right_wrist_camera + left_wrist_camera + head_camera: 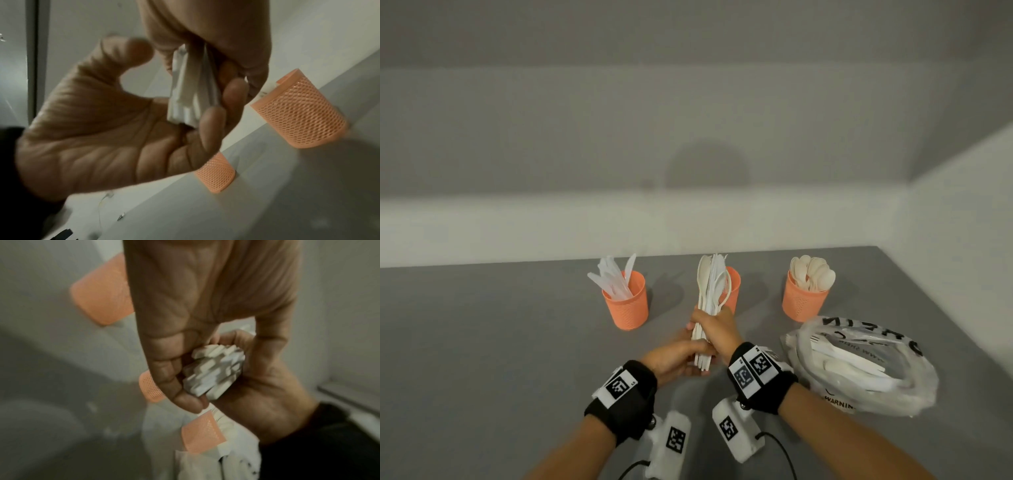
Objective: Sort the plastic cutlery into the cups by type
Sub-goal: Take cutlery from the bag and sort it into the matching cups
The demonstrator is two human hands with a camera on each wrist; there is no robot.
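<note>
Both hands hold an upright bundle of white plastic cutlery [709,294], with spoons and forks mixed in it, in front of the middle orange mesh cup [734,286]. My right hand [717,325] grips the bundle around its middle. My left hand [681,356] cups the handle ends [213,371], fingers curled against them [207,123]. The left cup [626,303] holds white knives. The right cup [804,299] holds cream spoons. What is inside the middle cup is hidden by the bundle.
A crumpled clear plastic bag [859,363] with more white cutlery lies on the grey table [500,342] at the right, close to my right wrist. A wall runs behind the cups and along the right side.
</note>
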